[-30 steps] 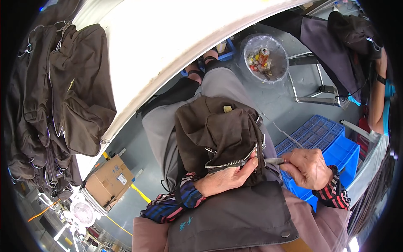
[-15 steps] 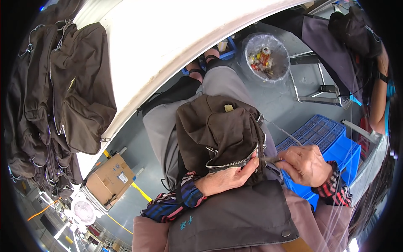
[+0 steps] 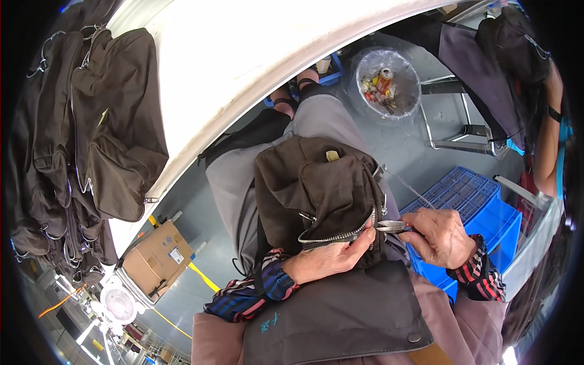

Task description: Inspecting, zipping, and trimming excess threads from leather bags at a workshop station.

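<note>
A dark brown fabric bag [image 3: 328, 179] with an unzipped metal zipper rests on my lap. My left hand [image 3: 331, 258] is closed on the bag's zipper edge, with most of its fingers inside the opening. Just right of that edge, my right hand [image 3: 443, 237] grips small metal snips [image 3: 391, 226], their tip pointing left at the end of the zipper. Whether the tip touches the bag I cannot tell. A small pale tag [image 3: 331, 156] shows on the bag's upper side.
More brown bags [image 3: 115, 128] lie piled on the white table [image 3: 225, 55] at left. A lined bin [image 3: 386, 85] with litter stands beyond my knees. Blue crates [image 3: 465, 194] sit at my right. Another person's arm [image 3: 550, 134] holds dark fabric at far right. A cardboard box [image 3: 159, 260] stands at lower left.
The snips have turned in my right hand, so their metal jaws now show plainly. My right hand has shifted very slightly; my left hand and the bag stay in place.
</note>
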Demonstrator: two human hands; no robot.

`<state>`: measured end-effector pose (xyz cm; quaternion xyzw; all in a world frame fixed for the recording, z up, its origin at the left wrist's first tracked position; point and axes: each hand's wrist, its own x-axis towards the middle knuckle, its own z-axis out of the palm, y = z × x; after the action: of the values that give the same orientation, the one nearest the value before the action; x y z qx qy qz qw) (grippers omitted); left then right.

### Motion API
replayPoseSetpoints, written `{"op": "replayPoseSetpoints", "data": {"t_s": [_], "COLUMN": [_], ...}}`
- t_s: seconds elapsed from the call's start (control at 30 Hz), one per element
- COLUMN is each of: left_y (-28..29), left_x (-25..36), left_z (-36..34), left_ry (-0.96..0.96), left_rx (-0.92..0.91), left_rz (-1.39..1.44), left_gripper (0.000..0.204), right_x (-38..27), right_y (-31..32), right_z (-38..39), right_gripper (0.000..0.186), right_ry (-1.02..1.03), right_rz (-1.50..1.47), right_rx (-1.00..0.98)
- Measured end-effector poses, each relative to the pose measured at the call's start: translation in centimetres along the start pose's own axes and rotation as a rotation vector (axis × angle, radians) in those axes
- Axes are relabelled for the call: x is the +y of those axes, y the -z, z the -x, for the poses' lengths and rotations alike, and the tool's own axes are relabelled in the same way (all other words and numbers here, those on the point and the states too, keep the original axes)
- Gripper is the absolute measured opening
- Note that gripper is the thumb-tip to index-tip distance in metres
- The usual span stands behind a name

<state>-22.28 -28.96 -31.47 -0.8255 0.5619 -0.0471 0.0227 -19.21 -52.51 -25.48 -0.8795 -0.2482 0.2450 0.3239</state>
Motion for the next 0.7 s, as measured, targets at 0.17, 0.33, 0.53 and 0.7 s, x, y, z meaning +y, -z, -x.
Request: {"op": "replayPoseSetpoints", "data": {"t_s": [0.17,0.33,0.53,0.7], "left_y": [-0.1,0.5,-0.6,0.1], "left_x": [0.1,-0.5,0.7,-0.2], "left_z": [0.4,-0.1,0.5,0.0], "left_ry": [-0.101,-0.153,0.037,-0.093], "left_rx": [0.052,0.010,-0.031,0.037], "left_rz": [-0.366,-0.472,0.232,-0.305], "left_gripper": [0.030,0.031,0.030,0.028], "right_x": [0.5,0.5,1.9,0.7], "right_y": [-0.2,-0.4,-0.4,-0.1], "right_z": [-0.3,-0.3,0.0,0.0], "right_gripper": [0.020,0.019,0.020,0.028], "right_ry": [0.007,0.018,0.038,-0.435], "right_rz": [-0.025,-0.013,-0.261,-0.608], "right_rx": [-0.012,0.013,0.088,0.289]}}
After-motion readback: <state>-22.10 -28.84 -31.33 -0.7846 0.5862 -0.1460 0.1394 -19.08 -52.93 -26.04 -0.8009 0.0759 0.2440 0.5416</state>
